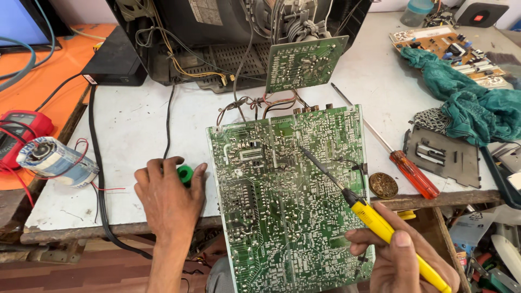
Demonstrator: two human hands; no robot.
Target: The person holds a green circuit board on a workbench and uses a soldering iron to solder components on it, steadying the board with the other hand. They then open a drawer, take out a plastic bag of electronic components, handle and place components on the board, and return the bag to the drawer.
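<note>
Right hand [399, 260] grips a yellow soldering iron [374, 220] over the circuit board [287, 206]; left hand [169, 198], beside the board, fingers closed on a green spool [185, 174].

A big white work table [135, 125] fills most of the view. Its top is worn and has small marks and scratches. The front edge [108, 230] is old brown wood with chipped paint. To the left stands another table with a bright orange top [49, 81]. Below the white table, a bit of reddish-brown floor [70, 274] shows. At the far left corner, a blue screen [19, 21] glows. On the right, under the table edge, an open wooden drawer [450, 244] sits full of small bits. The light is soft and even, with only faint shadows on the white top.
</note>
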